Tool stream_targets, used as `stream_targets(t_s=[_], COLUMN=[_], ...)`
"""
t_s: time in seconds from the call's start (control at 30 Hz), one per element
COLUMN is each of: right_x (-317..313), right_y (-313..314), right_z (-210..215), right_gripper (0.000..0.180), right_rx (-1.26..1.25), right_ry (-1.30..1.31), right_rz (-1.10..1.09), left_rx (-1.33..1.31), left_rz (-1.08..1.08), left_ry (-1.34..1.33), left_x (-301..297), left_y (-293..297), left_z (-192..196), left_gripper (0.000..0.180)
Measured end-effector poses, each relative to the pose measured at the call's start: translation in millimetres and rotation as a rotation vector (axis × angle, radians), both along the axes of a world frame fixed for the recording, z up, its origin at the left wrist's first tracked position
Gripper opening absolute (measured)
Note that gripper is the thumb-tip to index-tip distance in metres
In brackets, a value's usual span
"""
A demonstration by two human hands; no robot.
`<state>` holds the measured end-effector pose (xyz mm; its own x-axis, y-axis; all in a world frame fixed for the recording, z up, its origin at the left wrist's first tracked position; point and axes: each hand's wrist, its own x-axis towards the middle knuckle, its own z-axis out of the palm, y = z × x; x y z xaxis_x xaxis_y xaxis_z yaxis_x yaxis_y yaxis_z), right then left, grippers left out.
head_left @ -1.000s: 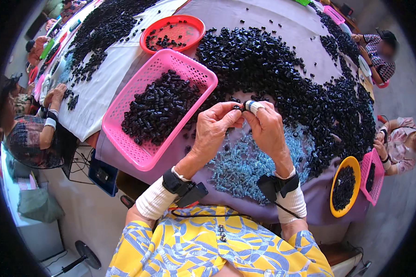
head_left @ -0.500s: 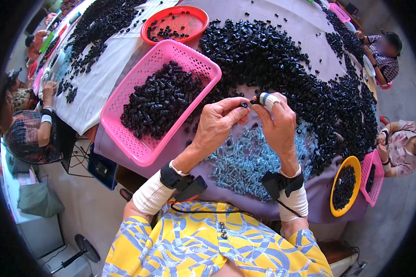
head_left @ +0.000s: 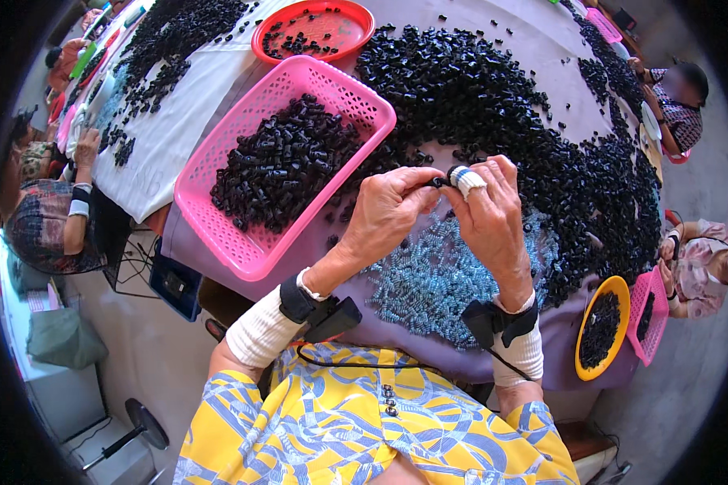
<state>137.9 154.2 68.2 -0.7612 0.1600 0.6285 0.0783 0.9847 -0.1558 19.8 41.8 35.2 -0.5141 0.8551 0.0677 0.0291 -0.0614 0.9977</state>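
Over the table, my left hand (head_left: 384,212) and my right hand (head_left: 496,217) meet fingertip to fingertip. Between them is a small black plastic piece (head_left: 438,183), pinched by the left thumb and index finger. The right thumb and fingers close at its other end, with a white, blue-striped wrap (head_left: 466,179) on one finger. Whether a second piece is in the right fingertips is hidden. Below the hands spreads a heap of small clear-blue parts (head_left: 429,283). Beyond them lies a big pile of similar black pieces (head_left: 453,89).
To the left stands a pink perforated basket (head_left: 188,196) holding black pieces (head_left: 287,166). A red round tray (head_left: 348,32) sits behind it. At the right edge are a yellow bowl (head_left: 625,311) and another pink basket (head_left: 659,323). Other people work at both sides.
Both hands have drawn closer together at the black piece, whose round end no longer faces up from the left fingers. The right fingers have turned and extended upward. The view has shifted slightly.
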Motion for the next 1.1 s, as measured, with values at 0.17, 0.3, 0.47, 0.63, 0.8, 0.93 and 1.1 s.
stream_targets(t_s=[0.17, 0.3, 0.47, 0.63, 0.8, 0.93, 1.1], right_x=[1, 5, 6, 7, 9, 11, 10], right_y=[-1, 0, 1, -1, -1, -4, -7], right_z=[-2, -6, -3, -2, -3, -3, -6], right_gripper=[0.014, 0.014, 0.014, 0.014, 0.014, 0.014, 0.014], right_rx=[-0.005, -0.054, -0.046, -0.016, -0.04, -0.036, 0.008], right_ry=[-0.029, -0.025, -0.054, -0.038, -0.074, -0.14, -0.157], right_rz=[0.03, 0.02, -0.021, -0.042, -0.042, -0.057, -0.076], left_rx=[0.023, 0.019, 0.0, 0.004, -0.058, -0.035, 0.041], left_rz=[0.024, -0.019, -0.044, -0.027, -0.053, -0.034, -0.006], left_ry=[0.032, 0.099, 0.151, 0.07, 0.012, 0.047, 0.183], left_x=[0, 0, 0, 3, 0, 1, 0], left_y=[0, -1, 0, 0, -1, -1, 0], left_z=[-2, 0, 5, 10, 5, 3, -1], left_gripper=[0.021, 0.021, 0.021, 0.019, 0.019, 0.02, 0.022])
